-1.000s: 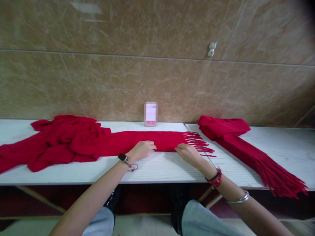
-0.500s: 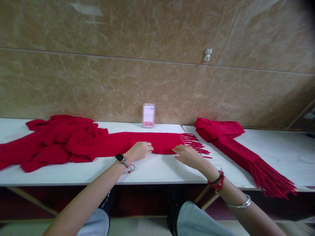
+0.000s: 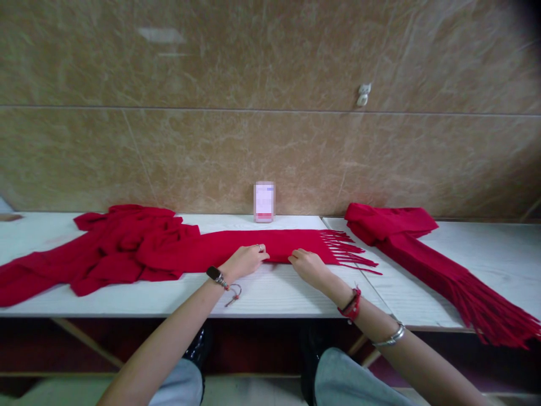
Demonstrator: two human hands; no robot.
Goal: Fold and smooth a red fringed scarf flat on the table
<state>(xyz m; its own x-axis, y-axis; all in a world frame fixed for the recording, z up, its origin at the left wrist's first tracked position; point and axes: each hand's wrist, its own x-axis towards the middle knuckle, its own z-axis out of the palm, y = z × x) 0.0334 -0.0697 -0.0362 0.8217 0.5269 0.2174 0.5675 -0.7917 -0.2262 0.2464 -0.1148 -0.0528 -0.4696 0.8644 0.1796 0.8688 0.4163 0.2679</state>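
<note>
A long red scarf lies on the white table, its right part laid flat with a fringe pointing right. Toward the left the red cloth is heaped in loose folds. My left hand pinches the scarf's near edge, fingers curled and thumb tucked below. Along the same edge, a little to the right, my right hand has its fingers closed on the cloth. The edge between the two hands looks slightly raised. The fringe lies just beyond my right hand.
A second red scarf, folded, rests at the right, its fringe hanging over the front edge of the white table. A phone-like device, blurred out, leans on the marbled wall. A small white figure is fixed higher up.
My right hand has moved left from near the fringe and closed on the near edge. My left hand stays on that edge. The view has shifted slightly left.
</note>
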